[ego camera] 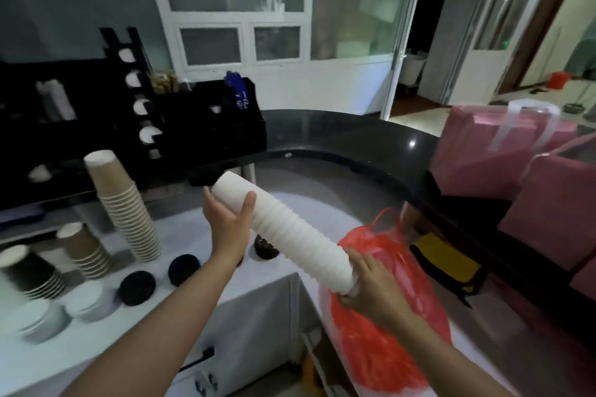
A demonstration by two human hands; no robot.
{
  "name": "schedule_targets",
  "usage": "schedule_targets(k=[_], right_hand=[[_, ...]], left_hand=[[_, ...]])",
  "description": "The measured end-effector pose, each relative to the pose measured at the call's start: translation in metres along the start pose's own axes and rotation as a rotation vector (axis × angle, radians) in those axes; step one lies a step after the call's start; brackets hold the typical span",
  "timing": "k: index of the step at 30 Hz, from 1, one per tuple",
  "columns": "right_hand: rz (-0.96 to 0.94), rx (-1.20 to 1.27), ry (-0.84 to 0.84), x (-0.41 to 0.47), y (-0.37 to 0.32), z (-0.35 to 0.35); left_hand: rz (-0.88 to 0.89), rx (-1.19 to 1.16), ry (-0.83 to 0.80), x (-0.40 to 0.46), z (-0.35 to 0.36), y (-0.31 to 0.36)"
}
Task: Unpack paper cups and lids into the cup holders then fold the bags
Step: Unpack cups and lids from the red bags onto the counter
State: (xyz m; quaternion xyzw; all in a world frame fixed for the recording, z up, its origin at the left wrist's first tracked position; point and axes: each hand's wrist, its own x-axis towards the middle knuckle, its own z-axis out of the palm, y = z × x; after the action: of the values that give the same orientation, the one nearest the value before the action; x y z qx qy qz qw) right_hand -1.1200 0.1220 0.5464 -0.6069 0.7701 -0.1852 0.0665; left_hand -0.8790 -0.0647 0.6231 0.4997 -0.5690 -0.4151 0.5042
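The person holds a long nested stack of white paper cups [287,232] slantwise in the air over the white counter [180,296], above the red plastic bag [380,332]. The left hand [227,219] cradles its upper end with thumb and fingers curled around it; the right hand [371,290] grips the lower, open-rim end. The stack looks light but crushable and likely to sag or separate mid-length, so supporting both ends suits it.

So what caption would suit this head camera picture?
Both hands, left hand and right hand, hold a white cup stack above a red plastic bag.
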Motion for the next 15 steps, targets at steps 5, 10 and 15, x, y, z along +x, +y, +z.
schedule_targets(k=[5, 10, 15], right_hand=[[-0.076, 0.118, -0.095, 0.067, -0.092, 0.064], [-0.107, 0.390, -0.135, 0.133, -0.183, 0.116], [-0.072, 0.581, -0.110, 0.191, -0.247, 0.148]], left_hand=[[-0.274, -0.354, -0.039, 0.060, -0.081, -0.030], [-0.146, -0.309, -0.035, 0.138, -0.150, -0.032], [-0.026, -0.149, -0.073, 0.200, -0.181, -0.016]])
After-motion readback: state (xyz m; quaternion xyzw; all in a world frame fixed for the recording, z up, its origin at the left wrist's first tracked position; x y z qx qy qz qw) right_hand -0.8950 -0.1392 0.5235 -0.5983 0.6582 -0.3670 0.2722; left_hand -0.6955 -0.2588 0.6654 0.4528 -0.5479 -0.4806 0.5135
